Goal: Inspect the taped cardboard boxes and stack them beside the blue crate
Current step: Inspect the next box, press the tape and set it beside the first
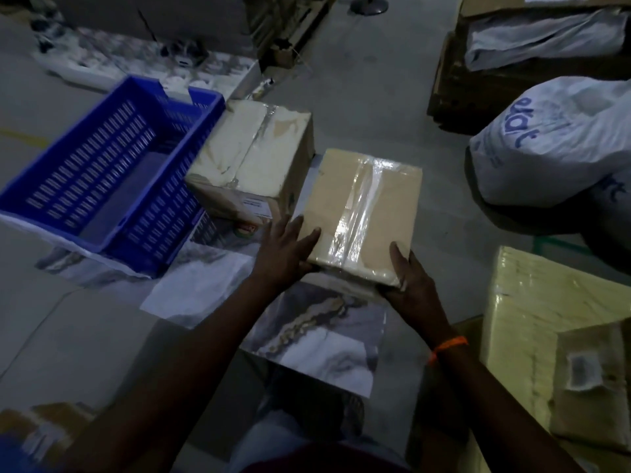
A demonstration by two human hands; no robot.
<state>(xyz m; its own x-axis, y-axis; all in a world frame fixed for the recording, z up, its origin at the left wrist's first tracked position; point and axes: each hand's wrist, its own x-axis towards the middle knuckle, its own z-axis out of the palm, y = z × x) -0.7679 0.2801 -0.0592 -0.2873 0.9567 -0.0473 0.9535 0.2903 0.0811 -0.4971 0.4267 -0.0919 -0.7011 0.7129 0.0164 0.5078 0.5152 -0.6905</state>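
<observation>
Left hand [286,247] lay with fingers nearly straight along the near-left edge of the taped box [362,213], pressing its side, not wrapped round it. Right hand [411,285] gripped the near-right corner, thumb on the top face and fingers curled beneath. An orange band [449,346] sat on the right wrist. The box was held between both hands, top face up, with a clear tape strip running lengthwise down its middle and looking intact. Could not tell whether its far end rested on the floor or hung clear. Just to its left stood a second box [252,155], also taped along the seam, paler and scuffed on top, set close against the right wall of the blue crate [160,213]; the two boxes were near each other, touching or nearly so. Marble-patterned sheets [317,332] covered the floor beneath. A grey printed mailer bag [560,141] lay off to the right, and a yellowish wrapped parcel [532,319] at near right. Judgement: inspection of this box looked about done, with placement in hand. The next move calls for lifting it level, carrying it left over the second box, squaring the edges and lowering it flat, so that the stack stays beside the crate and not in it.
</observation>
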